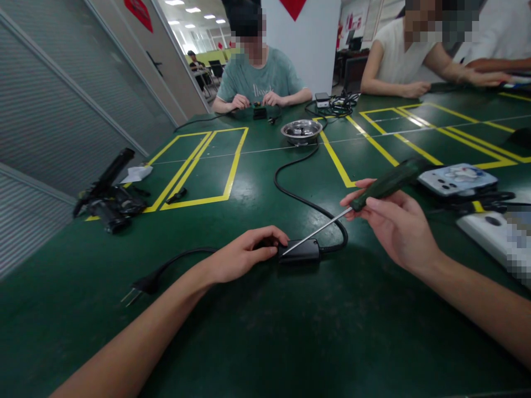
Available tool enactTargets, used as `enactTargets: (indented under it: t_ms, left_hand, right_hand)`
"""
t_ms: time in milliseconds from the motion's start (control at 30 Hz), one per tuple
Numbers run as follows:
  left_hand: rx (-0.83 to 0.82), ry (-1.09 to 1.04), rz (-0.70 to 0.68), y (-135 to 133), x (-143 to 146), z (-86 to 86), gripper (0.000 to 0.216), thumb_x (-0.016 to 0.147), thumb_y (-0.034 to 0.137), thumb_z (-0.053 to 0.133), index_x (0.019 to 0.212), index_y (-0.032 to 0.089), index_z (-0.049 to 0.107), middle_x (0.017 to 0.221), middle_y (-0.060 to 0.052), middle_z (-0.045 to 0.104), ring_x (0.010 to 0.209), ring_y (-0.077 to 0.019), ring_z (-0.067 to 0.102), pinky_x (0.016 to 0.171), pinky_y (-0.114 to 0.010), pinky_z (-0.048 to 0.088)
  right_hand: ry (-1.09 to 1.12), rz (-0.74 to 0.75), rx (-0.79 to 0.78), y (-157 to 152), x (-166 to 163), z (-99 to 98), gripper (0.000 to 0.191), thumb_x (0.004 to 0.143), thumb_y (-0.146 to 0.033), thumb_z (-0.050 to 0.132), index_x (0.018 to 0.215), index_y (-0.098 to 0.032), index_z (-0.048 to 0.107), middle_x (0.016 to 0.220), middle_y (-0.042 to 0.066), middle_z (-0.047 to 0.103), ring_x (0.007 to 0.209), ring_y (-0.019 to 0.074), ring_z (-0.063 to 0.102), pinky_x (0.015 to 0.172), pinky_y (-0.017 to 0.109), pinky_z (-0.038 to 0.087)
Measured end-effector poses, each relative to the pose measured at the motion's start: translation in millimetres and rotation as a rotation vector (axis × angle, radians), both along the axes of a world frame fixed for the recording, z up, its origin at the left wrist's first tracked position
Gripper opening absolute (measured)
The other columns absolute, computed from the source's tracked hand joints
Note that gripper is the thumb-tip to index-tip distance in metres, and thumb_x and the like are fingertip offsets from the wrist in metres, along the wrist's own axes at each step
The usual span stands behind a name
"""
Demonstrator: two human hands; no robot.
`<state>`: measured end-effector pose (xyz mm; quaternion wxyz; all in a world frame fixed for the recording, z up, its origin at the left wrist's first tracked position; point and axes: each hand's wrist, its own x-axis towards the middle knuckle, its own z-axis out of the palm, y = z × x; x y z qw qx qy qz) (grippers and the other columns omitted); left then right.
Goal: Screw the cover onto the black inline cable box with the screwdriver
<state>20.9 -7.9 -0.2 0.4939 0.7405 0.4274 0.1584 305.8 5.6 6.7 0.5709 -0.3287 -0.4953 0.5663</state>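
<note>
My left hand (244, 254) lies curled on the near end of a small black box (299, 251) on the green table and pins it down. A black cable (298, 196) runs from the box's right end in a loop toward the back. Another cable leaves under my left hand and ends in a two-pin plug (141, 287) at the left. My right hand (390, 218) pinches a screwdriver with a dark green handle (392, 181); its steel shaft slants down with the tip on the box's top.
A metal bowl (301, 131) stands at the back centre. A phone in a pale case (456, 179) and a white device (493, 235) lie at the right. Black tools (110, 199) are heaped at the left edge. Across the table, one person handles a small black part, and others sit at the far right.
</note>
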Motion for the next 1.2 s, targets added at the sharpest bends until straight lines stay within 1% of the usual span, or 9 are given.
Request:
enactTargets:
  t_ms: [167,367,467,600,667,733,833,967,1200]
  left_hand:
    - [0.039,0.03,0.039,-3.0,4.9,-0.4,0.018,0.091,0.023,0.051,0.107,0.02,0.057,0.111,-0.004,0.061,0.101,-0.0193,0.057,0.092,-0.035,0.045]
    - [0.123,0.12,0.067,-7.6,9.0,0.2,0.017,0.088,0.02,0.052,0.104,0.02,0.055,0.113,-0.004,0.062,0.103,-0.0206,0.057,0.093,-0.036,0.045]
    - [0.224,0.155,0.065,-11.1,11.6,-1.3,0.014,0.091,0.02,0.047,0.103,0.021,0.053,0.115,-0.005,0.061,0.105,-0.0209,0.057,0.093,-0.036,0.045]
    - [0.491,0.246,0.04,-17.9,21.3,-4.0,0.011,0.095,0.03,0.047,0.099,0.02,0.051,0.127,-0.008,0.054,0.113,-0.0238,0.054,0.096,-0.04,0.044]
    - [0.587,0.313,0.006,-20.7,28.3,-6.6,0.022,0.092,0.038,0.055,0.106,0.021,0.051,0.131,-0.01,0.051,0.114,-0.0261,0.053,0.096,-0.043,0.044]
    - [0.628,0.354,-0.03,-22.0,34.4,-10.4,0.033,0.091,0.042,0.058,0.116,0.022,0.048,0.128,-0.01,0.054,0.111,-0.026,0.054,0.094,-0.043,0.045]
    - [0.667,0.381,-0.061,-19.8,36.0,-15.6,0.034,0.094,0.038,0.054,0.124,0.024,0.044,0.121,-0.008,0.057,0.106,-0.0245,0.056,0.091,-0.041,0.047]
    - [0.749,0.432,0.03,-7.0,11.2,-12.7,0.038,0.094,0.039,0.053,0.127,0.023,0.043,0.124,-0.01,0.056,0.112,-0.026,0.054,0.096,-0.041,0.045]
    - [0.796,0.729,0.47,37.5,-80.8,-3.7,0.054,0.089,0.051,0.051,0.132,0.018,0.043,0.118,-0.011,0.058,0.099,-0.0279,0.06,0.085,-0.039,0.05]
  right_hand:
    - [0.005,-0.038,-0.042,2.6,1.0,5.5,0.018,0.088,-0.025,0.059,0.105,-0.026,0.065,0.091,0.002,0.071,0.079,0.0169,0.065,0.076,0.035,0.053]
    - [-0.1,-0.276,-0.009,31.8,24.0,8.2,0.016,0.085,-0.037,0.064,0.094,-0.025,0.069,0.072,0.001,0.061,0.065,0.0161,0.059,0.059,0.031,0.049]
    - [-0.425,-0.378,0.061,47.3,35.5,-5.0,0.027,0.082,-0.047,0.065,0.091,-0.022,0.069,0.064,0.0,0.058,0.056,0.0164,0.055,0.054,0.032,0.044]
    - [-0.971,-0.391,0.131,53.8,39.3,-23.6,0.058,0.088,-0.049,0.055,0.133,-0.012,0.055,0.062,0.001,0.062,0.063,0.0219,0.061,0.067,0.038,0.048]
    - [-1.215,-0.34,0.169,53.6,38.0,-28.9,0.059,0.092,-0.047,0.048,0.138,-0.01,0.049,0.069,0.005,0.067,0.072,0.0257,0.065,0.071,0.04,0.049]
    - [-1.414,-0.284,0.19,53.4,37.0,-31.6,0.053,0.093,-0.046,0.045,0.134,-0.013,0.055,0.079,0.011,0.07,0.078,0.0292,0.067,0.071,0.041,0.048]
    - [-1.534,-0.253,0.183,54.0,37.6,-33.3,0.05,0.091,-0.048,0.047,0.127,-0.016,0.06,0.089,0.015,0.072,0.082,0.0333,0.068,0.07,0.043,0.048]
    - [-1.553,-0.252,0.152,54.8,40.0,-34.0,0.053,0.09,-0.05,0.047,0.125,-0.012,0.058,0.093,0.019,0.072,0.086,0.0353,0.068,0.071,0.044,0.048]
    - [-1.563,-0.251,0.126,54.3,39.9,-34.0,0.053,0.091,-0.048,0.046,0.127,-0.01,0.054,0.094,0.019,0.071,0.085,0.0339,0.069,0.07,0.042,0.048]
